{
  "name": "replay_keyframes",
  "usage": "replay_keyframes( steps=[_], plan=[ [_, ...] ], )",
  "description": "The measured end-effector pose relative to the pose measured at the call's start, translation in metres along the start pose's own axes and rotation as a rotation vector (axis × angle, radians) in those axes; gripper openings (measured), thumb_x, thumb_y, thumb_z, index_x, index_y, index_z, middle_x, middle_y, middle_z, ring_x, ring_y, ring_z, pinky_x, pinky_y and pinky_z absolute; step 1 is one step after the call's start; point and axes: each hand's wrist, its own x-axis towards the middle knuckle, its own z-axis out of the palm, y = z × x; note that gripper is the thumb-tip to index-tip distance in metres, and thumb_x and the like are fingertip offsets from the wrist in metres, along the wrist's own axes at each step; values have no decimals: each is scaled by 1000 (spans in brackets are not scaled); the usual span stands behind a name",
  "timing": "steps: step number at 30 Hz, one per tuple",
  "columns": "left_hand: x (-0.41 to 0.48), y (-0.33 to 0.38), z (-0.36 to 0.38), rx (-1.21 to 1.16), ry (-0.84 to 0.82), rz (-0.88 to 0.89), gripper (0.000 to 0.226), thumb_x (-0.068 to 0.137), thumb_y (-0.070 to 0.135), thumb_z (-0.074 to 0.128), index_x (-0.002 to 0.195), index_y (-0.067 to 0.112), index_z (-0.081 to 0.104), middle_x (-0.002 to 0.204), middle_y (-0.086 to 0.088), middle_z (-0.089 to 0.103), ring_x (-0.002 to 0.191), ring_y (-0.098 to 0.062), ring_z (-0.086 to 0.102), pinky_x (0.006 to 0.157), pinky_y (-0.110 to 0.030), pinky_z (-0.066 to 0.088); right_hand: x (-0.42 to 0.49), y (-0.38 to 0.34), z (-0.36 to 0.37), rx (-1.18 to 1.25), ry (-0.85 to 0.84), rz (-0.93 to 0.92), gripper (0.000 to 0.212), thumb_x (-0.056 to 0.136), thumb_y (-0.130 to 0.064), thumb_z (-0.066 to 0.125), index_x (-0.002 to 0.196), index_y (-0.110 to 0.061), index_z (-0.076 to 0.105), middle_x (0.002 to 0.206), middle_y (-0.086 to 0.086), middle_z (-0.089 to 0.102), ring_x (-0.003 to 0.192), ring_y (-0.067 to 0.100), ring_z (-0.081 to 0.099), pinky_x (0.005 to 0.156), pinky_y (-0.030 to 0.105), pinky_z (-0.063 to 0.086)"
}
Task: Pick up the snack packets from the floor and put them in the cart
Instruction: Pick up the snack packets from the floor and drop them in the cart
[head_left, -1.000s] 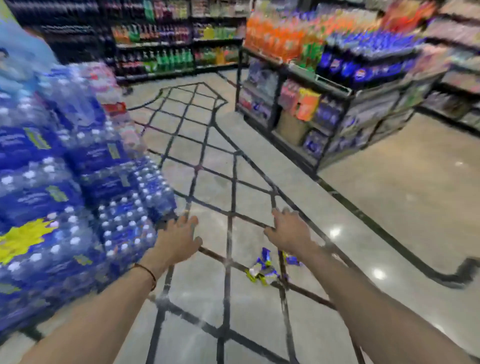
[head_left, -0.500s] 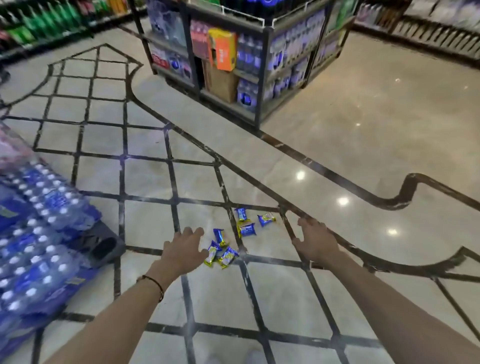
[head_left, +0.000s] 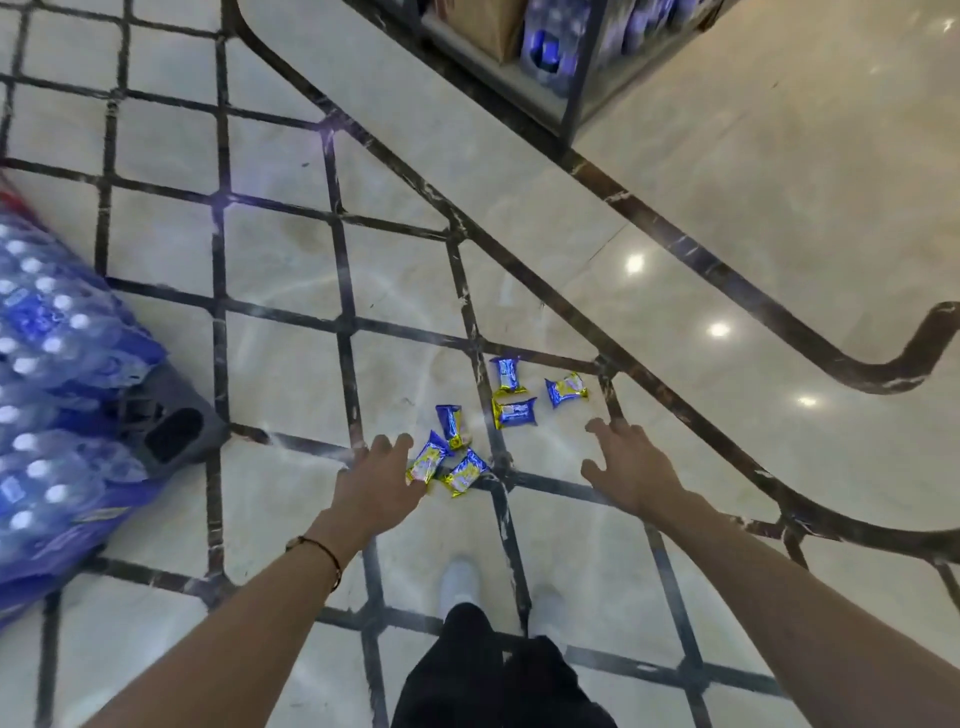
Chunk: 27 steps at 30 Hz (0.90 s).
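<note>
Six snack packets (head_left: 515, 413) in blue and yellow foil lie loose on the polished tiled floor (head_left: 280, 364), just ahead of the person's feet. They fall into two small clusters. The nearer three (head_left: 466, 472) lie close together beside a crossing of the dark inlay lines, with two of them overlapping or touching at their ends. The farther three (head_left: 567, 389) lie slightly apart from one another, beyond and to the right of the first cluster.

Both arms are extended forward and down over the packets. The left hand (head_left: 376, 480) is palm down with fingers spread and relaxed, and it grips nothing. In this view its thumb side borders the nearest packet of the nearer cluster. Whether skin meets foil cannot be told, since the hand's height above the floor is not clear. The right hand (head_left: 631, 465) is also palm down with fingers splayed and holding nothing. It sits to the right of both clusters, apart from every packet, with the farther three just beyond its fingertips and to their left. All six packets lie between the two hands or just past them.

A thin dark bracelet (head_left: 322, 553) circles the left wrist. Stacked shrink-wrapped water bottles (head_left: 57, 364) on a grey base (head_left: 171, 431) stand at the left edge. The foot of a shelf unit (head_left: 571, 78) stands at the top. Pale shoes (head_left: 460, 579) and dark trousers (head_left: 493, 675) show below.
</note>
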Motion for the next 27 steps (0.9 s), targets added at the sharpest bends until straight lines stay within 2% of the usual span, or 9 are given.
replay_keyframes(
  steps=[3, 7, 11, 15, 18, 21, 24, 27],
  plan=[
    [52, -11, 51, -65, 51, -47, 48, 90, 48, 54, 129, 24, 43, 128, -4, 48, 121, -30, 46, 86, -46, 47, 65, 15, 53, -52, -26, -106, 49, 90, -33, 51, 135, -18, 44, 121, 8, 51, 112, 31, 48, 84, 44, 50],
    [129, -27, 137, -134, 82, -105, 43, 89, 44, 56, 126, 24, 44, 132, -4, 48, 117, -29, 50, 86, -44, 47, 161, 40, 138, -114, -10, -212, 49, 90, -33, 52, 137, -19, 45, 124, 7, 52, 110, 29, 48, 84, 43, 49],
    [207, -49, 235, -231, 74, -156, 43, 86, 41, 60, 122, 26, 44, 125, -3, 50, 113, -30, 50, 87, -50, 48, 250, 65, 231, -172, 15, -264, 53, 90, -33, 55, 139, -18, 44, 134, 10, 51, 116, 30, 48, 86, 43, 49],
    [288, -79, 315, -130, 121, -159, 59, 83, 38, 66, 133, 21, 41, 124, -8, 48, 116, -34, 49, 86, -49, 48, 337, 86, 308, -229, 46, -297, 60, 89, -33, 57, 144, -17, 39, 143, 11, 45, 127, 32, 42, 95, 46, 47],
    [338, -102, 363, -17, 170, -180, 71, 81, 46, 68, 140, 20, 38, 130, -12, 48, 116, -37, 48, 88, -50, 45, 394, 94, 354, -248, 50, -337, 65, 86, -33, 60, 146, -18, 38, 144, 13, 44, 128, 34, 41, 102, 48, 43],
    [371, -119, 403, -10, 177, -198, 81, 77, 54, 69, 143, 22, 34, 134, -12, 48, 120, -38, 46, 93, -52, 42, 435, 95, 390, -239, 41, -346, 71, 81, -29, 65, 146, -19, 37, 144, 13, 43, 127, 36, 40, 100, 50, 43],
    [389, -129, 432, -20, 172, -176, 87, 72, 58, 71, 142, 24, 31, 131, -10, 49, 118, -37, 48, 92, -52, 42, 457, 95, 417, -303, 82, -357, 76, 77, -31, 68, 145, -21, 34, 144, 11, 41, 130, 34, 38, 101, 50, 41],
    [398, -134, 447, -45, 222, -153, 83, 74, 48, 73, 141, 20, 32, 125, -11, 52, 113, -36, 52, 91, -53, 45, 472, 94, 435, -362, 144, -323, 80, 76, -30, 72, 144, -22, 31, 143, 8, 41, 132, 32, 36, 102, 54, 36]
  ],
)
